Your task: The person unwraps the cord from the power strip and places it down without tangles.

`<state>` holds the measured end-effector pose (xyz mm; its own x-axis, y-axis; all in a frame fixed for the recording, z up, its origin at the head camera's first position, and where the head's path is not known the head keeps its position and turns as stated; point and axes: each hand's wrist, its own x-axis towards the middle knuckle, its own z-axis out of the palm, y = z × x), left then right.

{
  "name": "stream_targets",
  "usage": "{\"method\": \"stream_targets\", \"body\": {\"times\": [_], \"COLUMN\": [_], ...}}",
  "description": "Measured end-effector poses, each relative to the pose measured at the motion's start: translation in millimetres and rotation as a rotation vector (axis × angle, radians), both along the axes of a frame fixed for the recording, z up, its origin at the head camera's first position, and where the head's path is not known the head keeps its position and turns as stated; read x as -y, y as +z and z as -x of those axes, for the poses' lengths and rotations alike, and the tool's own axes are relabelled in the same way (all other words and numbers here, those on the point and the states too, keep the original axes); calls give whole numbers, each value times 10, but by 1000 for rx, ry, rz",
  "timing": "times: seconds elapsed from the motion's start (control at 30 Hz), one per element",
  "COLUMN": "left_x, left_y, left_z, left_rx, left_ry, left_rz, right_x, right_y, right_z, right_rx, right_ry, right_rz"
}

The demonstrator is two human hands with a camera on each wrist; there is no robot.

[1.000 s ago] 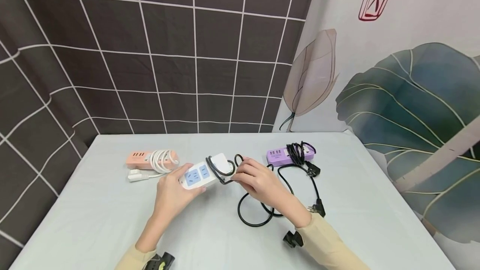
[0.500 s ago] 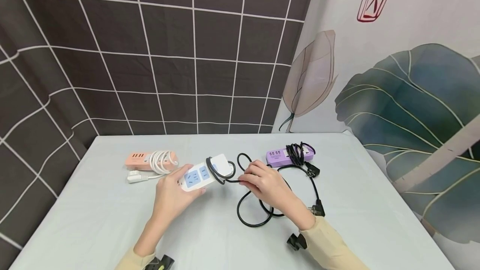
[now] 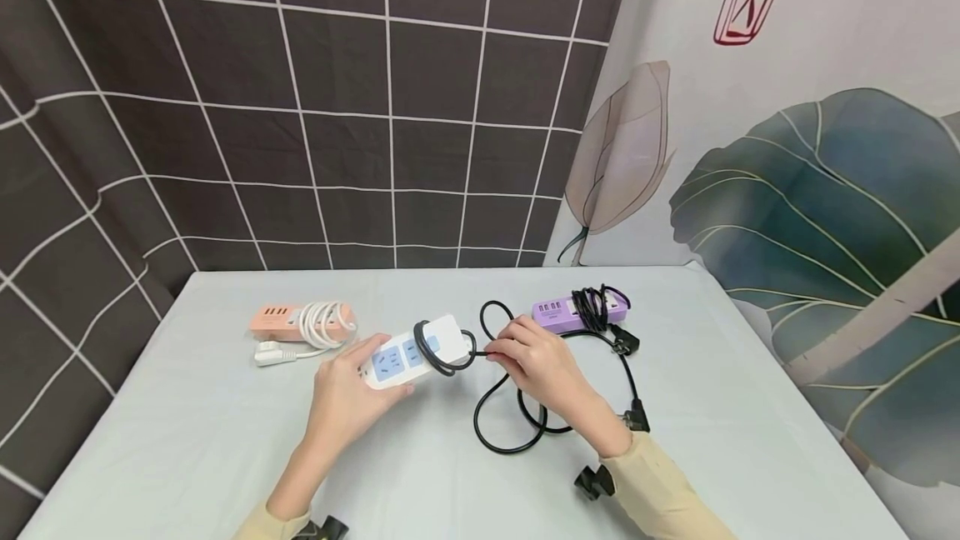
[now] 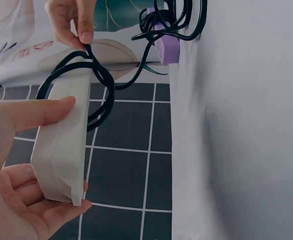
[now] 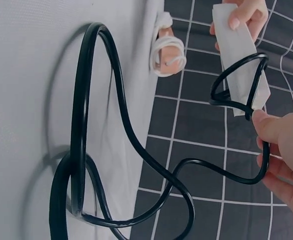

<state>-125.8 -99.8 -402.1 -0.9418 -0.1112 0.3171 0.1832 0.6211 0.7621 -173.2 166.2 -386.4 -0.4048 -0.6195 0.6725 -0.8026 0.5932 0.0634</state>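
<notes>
We see the left hand [image 3: 348,394] grip the white power strip [image 3: 401,357]; beside its fingers, the right hand [image 3: 536,365] pinches the black cable [image 5: 80,110]. Beyond them, the purple strip [image 3: 558,315] has unreadable print.

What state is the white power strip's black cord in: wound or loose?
Partly wound: the black cord loops around one end of the white power strip, but beyond the right hand it trails in loose curves.
</notes>
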Motion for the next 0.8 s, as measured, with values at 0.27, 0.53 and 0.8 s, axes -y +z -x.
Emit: {"method": "stream_targets", "body": {"times": [0.27, 0.53, 0.8], "left_x": [-13, -18, -39], "left_y": [0, 43, 48], "left_z": [-19, -8, 0], "left_rx": [-16, -40, -55], "left_ry": [-9, -28, -71], "left_rz": [-1, 28, 76], "right_x": [-23, -20, -18], "right_y": [-23, -15, 1], "right_z": [19, 71, 86], "right_rx": [19, -2, 13], "right_ry": [-36, -83, -118], "right_rz": [4, 56, 89]}}
